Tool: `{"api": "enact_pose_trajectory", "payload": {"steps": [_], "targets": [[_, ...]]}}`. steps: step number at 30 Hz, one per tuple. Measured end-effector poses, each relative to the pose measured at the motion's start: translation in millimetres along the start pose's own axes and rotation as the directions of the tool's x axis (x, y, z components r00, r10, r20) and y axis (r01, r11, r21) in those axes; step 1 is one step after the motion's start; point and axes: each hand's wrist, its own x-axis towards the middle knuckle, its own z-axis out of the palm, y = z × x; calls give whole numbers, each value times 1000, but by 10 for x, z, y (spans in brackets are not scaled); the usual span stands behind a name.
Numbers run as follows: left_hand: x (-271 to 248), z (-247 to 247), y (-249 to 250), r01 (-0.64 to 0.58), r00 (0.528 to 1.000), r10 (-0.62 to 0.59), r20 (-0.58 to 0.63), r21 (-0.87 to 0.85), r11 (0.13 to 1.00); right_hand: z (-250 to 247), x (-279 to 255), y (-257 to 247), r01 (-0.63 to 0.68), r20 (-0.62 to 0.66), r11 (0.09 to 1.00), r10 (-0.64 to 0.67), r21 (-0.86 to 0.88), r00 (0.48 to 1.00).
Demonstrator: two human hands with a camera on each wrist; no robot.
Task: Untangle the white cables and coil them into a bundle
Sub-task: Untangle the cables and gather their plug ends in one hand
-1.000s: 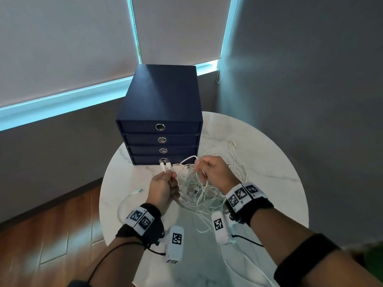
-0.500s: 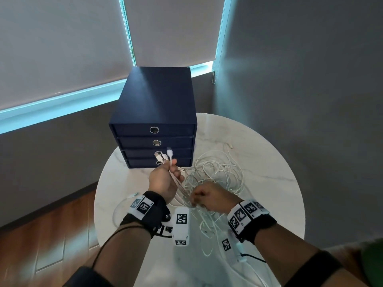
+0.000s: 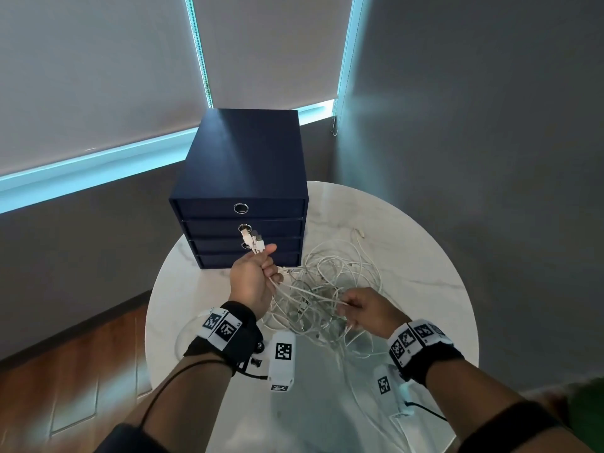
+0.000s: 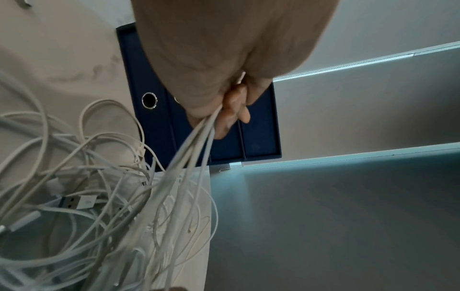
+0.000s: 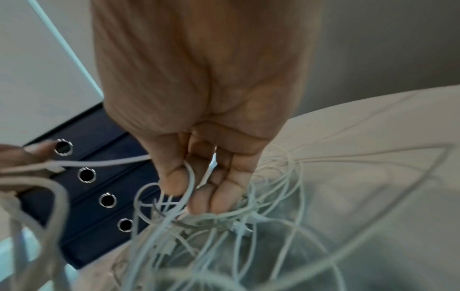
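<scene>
Left hand (image 3: 253,282) fist grips several connector ends (image 3: 253,240); right hand (image 3: 366,310) fingers pinch strands in white cables (image 3: 327,286) tangle. Risk: pulling apart tightens knots, w/ loops snagging.

Tangled white cables (image 3: 322,289): strand count unclear; drawer unit (image 3: 242,204) bottom pull hidden behind left hand (image 3: 251,282).

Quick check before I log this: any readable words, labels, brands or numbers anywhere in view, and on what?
No readable text in any view.
Wrist bands: square black-and-white coded markers only, no letters or digits.
Wrist cameras: the same kind of coded markers, no words.
Navy drawer box: metal ring pulls, no label.
USB plug on the white cables: no legible marking.
</scene>
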Motion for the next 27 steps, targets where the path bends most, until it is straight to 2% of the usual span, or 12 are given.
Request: {"api": "enact_pose_trajectory", "payload": {"steps": [4, 6, 8, 10, 12, 14, 17, 18, 20, 22, 25, 27], "targets": [[-50, 28, 5, -79, 994, 79, 72, 1, 997, -80, -13, 176, -96, -105, 972, 75, -213, 992], [-72, 57, -17, -91, 991, 90, 96, 7, 996, -103, 11, 123, -113, -181, 952, 62, -284, 981], [-84, 85, -43, -94, 989, 91, 114, 23, 995, -158, 39, -46, -92, -285, 989, 57, -111, 957], [-91, 103, -72, -87, 988, 80, 134, 50, 995, -252, 32, -321, 49, -336, 967, 39, 250, 941], [-95, 125, -100, -77, 987, 65, 150, 81, 994, -381, -9, -698, 224, -362, 827, -26, 516, 932], [-106, 158, -135, -83, 985, 63, 162, 117, 990, -525, -58, -1060, 377, -398, 647, -122, 663, 909], [-132, 209, -189, -93, 984, 65, 168, 166, 982, -674, -146, -1482, 444, -410, 405, -172, 799, 896], [-143, 219, -209, -94, 984, 62, 169, 185, 978, -691, -162, -1564, 443, -414, 375, -159, 814, 896], [-170, 237, -241, -106, 982, 68, 177, 217, 970, -684, -172, -1656, 409, -411, 439, -96, 800, 906], [-198, 258, -230, -133, 977, 91, 192, 217, 967, -630, -150, -1616, 308, -375, 604, -17, 736, 927], [-242, 315, -140, -241, 954, 194, 231, 199, 950, -561, -142, -1427, 98, -272, 855, 52, 509, 961], [-275, 366, -75, -320, 929, 259, 265, 221, 921, -535, -188, -1365, 31, -145, 937, 21, 348, 989]]}}
